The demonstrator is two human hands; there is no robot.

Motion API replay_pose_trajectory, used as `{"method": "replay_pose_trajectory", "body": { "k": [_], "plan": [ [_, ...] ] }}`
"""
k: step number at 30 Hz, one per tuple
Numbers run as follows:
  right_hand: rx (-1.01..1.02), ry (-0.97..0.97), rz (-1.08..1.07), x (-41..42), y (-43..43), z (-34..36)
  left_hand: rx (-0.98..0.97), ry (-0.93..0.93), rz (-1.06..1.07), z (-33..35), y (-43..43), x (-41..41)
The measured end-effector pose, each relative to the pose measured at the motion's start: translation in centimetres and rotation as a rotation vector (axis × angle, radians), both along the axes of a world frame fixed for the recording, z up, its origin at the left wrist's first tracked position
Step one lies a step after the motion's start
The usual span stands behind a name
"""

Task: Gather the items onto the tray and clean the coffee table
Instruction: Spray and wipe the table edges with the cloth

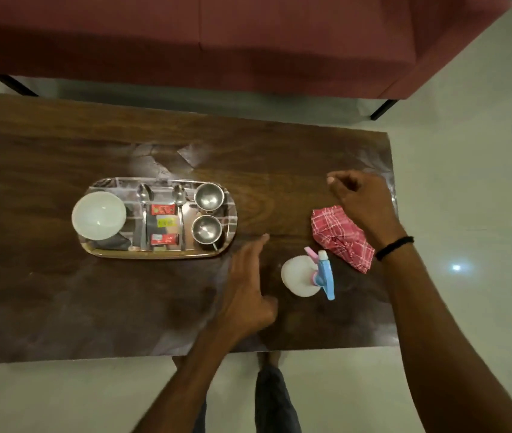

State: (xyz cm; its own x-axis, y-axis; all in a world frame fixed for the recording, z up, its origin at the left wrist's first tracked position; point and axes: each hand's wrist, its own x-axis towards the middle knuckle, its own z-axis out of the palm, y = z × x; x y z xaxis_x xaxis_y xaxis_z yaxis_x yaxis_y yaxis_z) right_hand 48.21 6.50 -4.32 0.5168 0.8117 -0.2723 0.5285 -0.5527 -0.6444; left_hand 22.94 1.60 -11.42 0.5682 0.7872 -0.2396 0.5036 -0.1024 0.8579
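A steel tray (pixel 233 214) sits on the dark wooden coffee table (pixel 61 145), left of centre. On it are a white bowl (pixel 98 215), two spoons (pixel 145 195), two steel cups (pixel 207 196), and small packets (pixel 163 222). My left hand (pixel 248 289) hovers flat and empty just right of the tray, fingers apart. My right hand (pixel 364 201) is loosely curled above a red checked cloth (pixel 339 235), holding nothing that I can see. A white spray bottle with a blue and pink trigger (pixel 307 275) stands between my hands.
A dark red sofa (pixel 248 42) on black legs runs along the far side of the table. Pale floor (pixel 467 182) lies to the right and at the near edge. My legs (pixel 275 398) stand against the table's near side.
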Motion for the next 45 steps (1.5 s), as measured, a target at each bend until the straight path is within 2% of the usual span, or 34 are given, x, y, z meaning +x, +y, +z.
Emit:
{"method": "replay_pose_trajectory", "body": {
  "k": [4, 7, 9, 16, 21, 25, 29, 31, 34, 37, 42, 45],
  "plan": [
    [-0.137, -0.095, -0.017, 5.4, -4.8, -6.9, 0.012, 0.016, -0.030, -2.8, -4.9, 5.5],
    [-0.356, -0.131, 0.115, 7.2, -7.2, -12.4, -0.109, 0.019, 0.122, -4.1, -7.3, 9.2],
    [-0.477, -0.189, 0.195, 7.1, -8.1, -14.9, -0.059, -0.013, 0.247, -5.0, -8.1, 11.1],
    [-0.467, -0.189, 0.286, 6.4, -8.9, -17.7, 0.244, 0.042, 0.501, -6.9, -6.7, 14.5],
    [-0.469, -0.267, 0.302, 6.0, -9.1, -18.8, 0.288, -0.055, 0.505, -6.8, -6.3, 14.7],
    [-0.453, -0.282, 0.268, 5.5, -9.7, -19.3, 0.270, -0.115, 0.715, -6.5, -7.8, 12.1],
    [-0.463, -0.239, 0.239, 4.5, -9.6, -18.9, 0.129, -0.097, 0.901, -4.7, -10.5, 7.8],
    [-0.458, -0.243, 0.224, 4.0, -9.7, -19.0, -0.024, 0.028, 0.940, -5.5, -12.4, 4.9],
    [-0.445, -0.250, 0.205, 3.2, -9.9, -19.1, -0.293, 0.296, 0.871, -8.8, -15.5, 0.0],
    [-0.443, -0.281, 0.200, 2.3, -10.1, -19.3, -0.448, 0.432, 0.879, -11.8, -18.0, -3.2],
    [-0.440, -0.301, 0.181, 0.6, -10.7, -19.9, -0.412, 0.457, 0.746, -15.0, -21.0, -5.4],
    [-0.415, -0.322, 0.170, -0.6, -10.8, -20.0, -0.400, 0.420, 0.781, -14.9, -21.0, -6.2]
  ]
}}
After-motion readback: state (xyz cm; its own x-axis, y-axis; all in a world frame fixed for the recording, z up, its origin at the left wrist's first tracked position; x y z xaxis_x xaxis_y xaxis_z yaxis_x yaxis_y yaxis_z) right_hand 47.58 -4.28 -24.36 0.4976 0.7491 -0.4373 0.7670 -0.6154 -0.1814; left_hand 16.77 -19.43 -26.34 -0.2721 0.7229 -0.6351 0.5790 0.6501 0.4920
